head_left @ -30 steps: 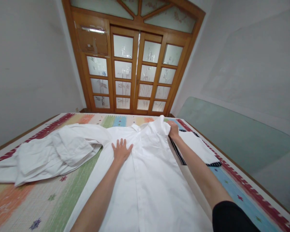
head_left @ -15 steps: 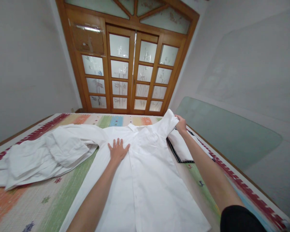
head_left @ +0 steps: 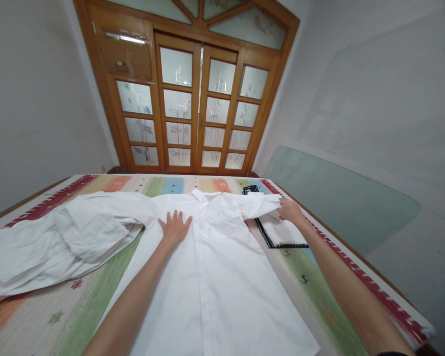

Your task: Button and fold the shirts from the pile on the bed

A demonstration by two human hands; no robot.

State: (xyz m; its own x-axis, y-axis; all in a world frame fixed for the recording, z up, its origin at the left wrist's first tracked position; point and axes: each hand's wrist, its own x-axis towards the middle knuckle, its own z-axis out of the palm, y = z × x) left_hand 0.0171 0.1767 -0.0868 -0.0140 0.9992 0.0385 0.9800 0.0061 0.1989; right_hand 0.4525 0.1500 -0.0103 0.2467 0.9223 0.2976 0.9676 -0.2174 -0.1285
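A white button-up shirt (head_left: 226, 267) lies spread front side up, its collar toward the far end. My left hand (head_left: 174, 227) rests flat on the chest of the shirt, left of the button line, with fingers spread. Out to the right, my right hand (head_left: 289, 209) grips the end of the shirt's right-hand sleeve (head_left: 261, 204), pulled out sideways. Beneath that sleeve is a folded white garment (head_left: 282, 231) with black striped trim, partly covered. A crumpled white cloth (head_left: 63, 237) lies to the left, touching or overlapping the left-hand sleeve; I cannot tell which.
The shirt lies on a patterned, multicoloured striped cover (head_left: 92, 306). Beyond the far edge stand wooden doors (head_left: 196, 109) with frosted panes. A pale green panel (head_left: 341, 202) is along the right wall, and a grey wall (head_left: 29, 99) rises on the left.
My right hand has lowered and moved outward, drawing the raised sleeve down flatter to the right. More of the trimmed garment shows beyond the sleeve. My left hand stays on the chest.
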